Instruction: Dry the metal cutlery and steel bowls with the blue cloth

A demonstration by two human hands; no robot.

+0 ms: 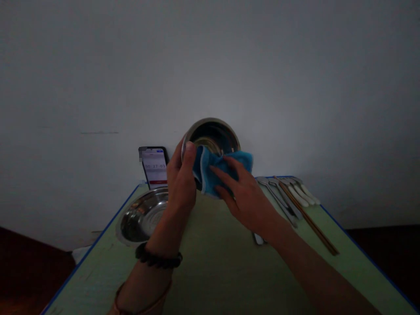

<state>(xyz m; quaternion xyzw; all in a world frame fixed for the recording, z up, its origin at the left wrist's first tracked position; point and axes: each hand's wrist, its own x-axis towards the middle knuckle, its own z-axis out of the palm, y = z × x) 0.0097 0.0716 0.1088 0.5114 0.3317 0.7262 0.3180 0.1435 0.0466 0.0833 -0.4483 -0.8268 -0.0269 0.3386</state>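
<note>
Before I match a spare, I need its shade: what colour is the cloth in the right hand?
Blue, best seen in the head view.

The blue cloth (206,177) hides the held bowl's (218,127) near rim.

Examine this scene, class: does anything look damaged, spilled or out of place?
Only the wall stands out: a thin dark scuff marks its plain surface, above and left of the phone. The raised bowl tilts, but the left hand holds it; no spill shows.
</note>
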